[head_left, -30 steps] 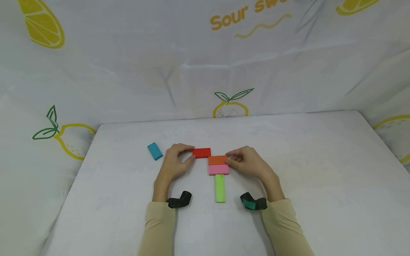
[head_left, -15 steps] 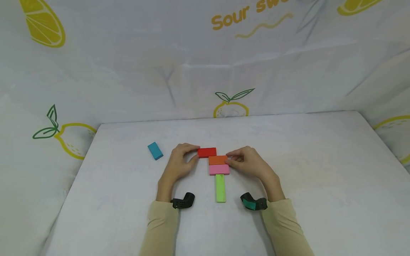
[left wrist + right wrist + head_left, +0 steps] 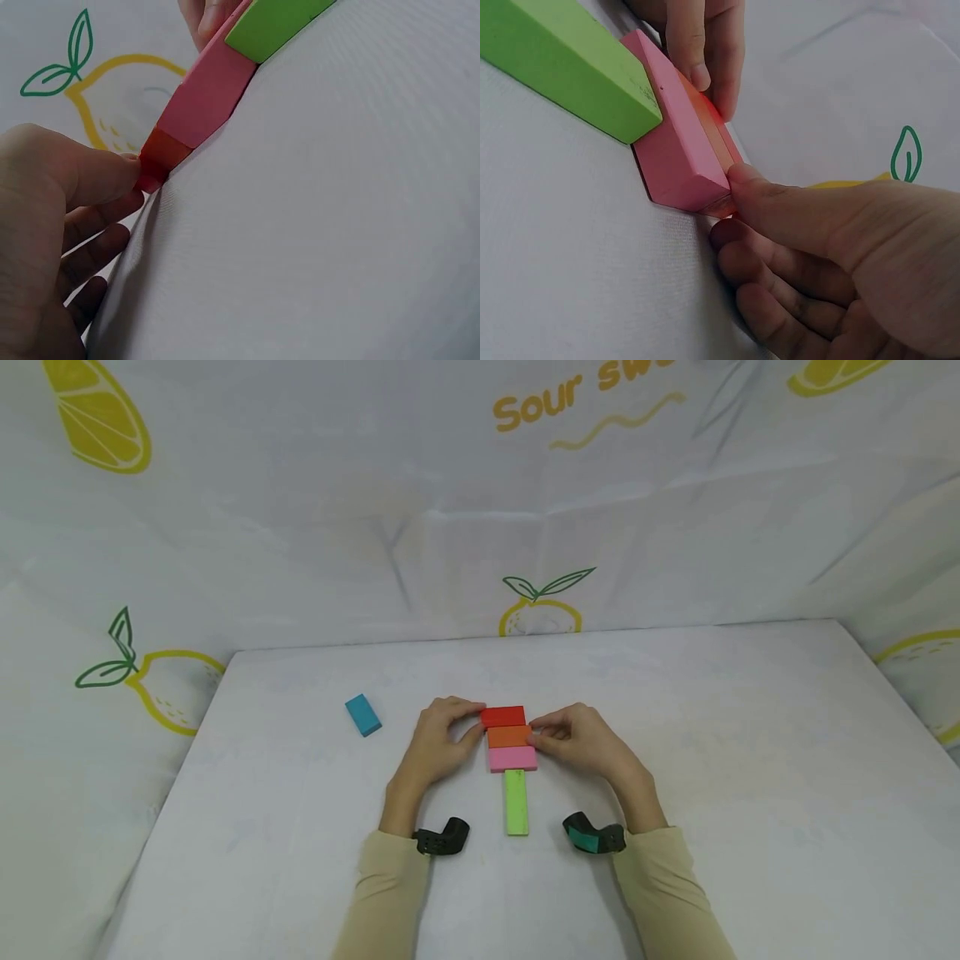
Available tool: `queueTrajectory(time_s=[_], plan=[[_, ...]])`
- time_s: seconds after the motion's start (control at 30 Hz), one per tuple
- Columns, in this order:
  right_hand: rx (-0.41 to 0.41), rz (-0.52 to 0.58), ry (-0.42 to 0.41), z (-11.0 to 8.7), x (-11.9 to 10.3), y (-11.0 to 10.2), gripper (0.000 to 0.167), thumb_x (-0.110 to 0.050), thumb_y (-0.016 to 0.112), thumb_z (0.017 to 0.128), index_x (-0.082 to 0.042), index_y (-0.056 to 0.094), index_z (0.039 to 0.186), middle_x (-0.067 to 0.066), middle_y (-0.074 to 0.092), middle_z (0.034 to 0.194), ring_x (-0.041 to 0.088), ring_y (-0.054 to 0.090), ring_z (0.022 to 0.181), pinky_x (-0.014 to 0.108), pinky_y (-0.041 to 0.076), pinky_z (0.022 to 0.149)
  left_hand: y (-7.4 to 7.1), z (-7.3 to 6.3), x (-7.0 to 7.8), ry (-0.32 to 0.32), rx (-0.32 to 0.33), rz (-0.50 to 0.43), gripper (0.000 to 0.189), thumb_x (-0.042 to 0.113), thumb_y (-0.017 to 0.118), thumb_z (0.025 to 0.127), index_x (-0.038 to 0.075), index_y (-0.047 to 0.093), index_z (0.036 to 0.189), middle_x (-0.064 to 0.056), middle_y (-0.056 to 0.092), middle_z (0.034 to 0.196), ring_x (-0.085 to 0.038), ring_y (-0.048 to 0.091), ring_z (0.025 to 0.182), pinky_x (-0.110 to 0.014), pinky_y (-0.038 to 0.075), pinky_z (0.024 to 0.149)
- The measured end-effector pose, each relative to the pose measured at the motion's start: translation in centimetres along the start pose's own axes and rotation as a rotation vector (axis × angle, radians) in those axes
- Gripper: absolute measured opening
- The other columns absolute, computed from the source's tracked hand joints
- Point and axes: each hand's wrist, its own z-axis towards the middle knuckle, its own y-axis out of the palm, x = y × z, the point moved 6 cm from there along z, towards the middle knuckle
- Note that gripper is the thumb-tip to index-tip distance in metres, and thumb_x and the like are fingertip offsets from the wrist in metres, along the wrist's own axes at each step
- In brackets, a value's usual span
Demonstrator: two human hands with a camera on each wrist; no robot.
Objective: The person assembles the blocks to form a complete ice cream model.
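Left grip (image 3: 441, 743) pinches red block (image 3: 503, 717), right grip (image 3: 583, 742) orange block (image 3: 507, 737); far table edge (image 3: 675, 630) well apart

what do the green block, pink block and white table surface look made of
Green block: probably painted wood, matte; flat colour, straight edges, dark scuffs at one end. Pink block: likely the same, smooth with a small dark dot; plastic isn't ruled out for either. White table surface: apparently cloth, dull, with fine weave-like ribbing.

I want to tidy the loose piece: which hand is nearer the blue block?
Left. The left hand, holding the red block, is right of the blue block; the right hand is farther right, touching the orange block.
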Motion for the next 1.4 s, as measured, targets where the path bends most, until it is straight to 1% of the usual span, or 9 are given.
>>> queueTrajectory(time_s=[0.4, 0.73, 1.03, 1.17, 1.3, 1.4], plan=[[0.005, 0.001, 0.008, 0.02, 0.07, 0.08, 0.033, -0.016, 0.073, 0.094, 0.004, 0.073, 0.121, 0.011, 0.077, 0.092, 0.014, 0.066, 0.08, 0.026, 0.055, 0.074, 0.23, 0.03, 0.31, 0.015, 0.016, -0.004, 0.031, 0.013, 0.068, 0.093, 0.008, 0.073, 0.124, -0.008, 0.074, 0.119, -0.027, 0.064, 0.114, -0.047, 0.05, 0.103], [0.013, -0.007, 0.029, 0.04, 0.24, 0.05, 0.034, -0.018, 0.074, 0.093, 0.003, 0.073, 0.12, 0.011, 0.076, 0.093, 0.015, 0.064, 0.082, 0.025, 0.054, 0.074, 0.35, 0.11, 0.33, 0.007, 0.025, 0.009, 0.029, 0.017, 0.067, 0.095, 0.009, 0.074, 0.122, -0.007, 0.075, 0.119, -0.027, 0.064, 0.112, -0.048, 0.048, 0.101], [0.011, 0.004, 0.009, 0.05, 0.14, 0.01, 0.031, -0.016, 0.075, 0.092, 0.005, 0.075, 0.116, 0.013, 0.079, 0.095, 0.014, 0.068, 0.082, 0.026, 0.056, 0.075, 0.31, 0.09, 0.42, 0.011, 0.033, 0.012, 0.029, 0.018, 0.067, 0.094, 0.01, 0.075, 0.121, -0.006, 0.076, 0.118, -0.026, 0.063, 0.109, -0.046, 0.047, 0.098], [0.011, 0.006, 0.009, 0.01, 0.09, -0.02, 0.031, -0.017, 0.075, 0.092, 0.004, 0.075, 0.115, 0.013, 0.079, 0.096, 0.016, 0.069, 0.085, 0.028, 0.058, 0.077, 0.3, 0.06, 0.35, 0.005, 0.022, 0.007, 0.028, 0.018, 0.067, 0.095, 0.01, 0.075, 0.12, -0.006, 0.076, 0.118, -0.026, 0.063, 0.111, -0.046, 0.047, 0.099], [0.008, 0.001, 0.003, -0.11, -0.01, -0.06, 0.031, -0.018, 0.076, 0.092, 0.004, 0.076, 0.114, 0.015, 0.079, 0.103, 0.02, 0.071, 0.092, 0.033, 0.059, 0.081, 0.29, 0.01, 0.39, 0.007, 0.023, 0.003, 0.028, 0.019, 0.068, 0.094, 0.011, 0.076, 0.119, -0.005, 0.076, 0.117, -0.026, 0.063, 0.11, -0.047, 0.047, 0.099], [0.0, -0.002, 0.004, -0.2, -0.01, -0.02, 0.031, -0.019, 0.077, 0.091, 0.003, 0.077, 0.113, 0.016, 0.079, 0.108, 0.022, 0.072, 0.097, 0.033, 0.06, 0.083, 0.31, -0.07, 0.43, 0.01, 0.023, 0.005, 0.028, 0.02, 0.069, 0.093, 0.012, 0.076, 0.119, -0.004, 0.076, 0.117, -0.025, 0.063, 0.111, -0.047, 0.046, 0.1]])
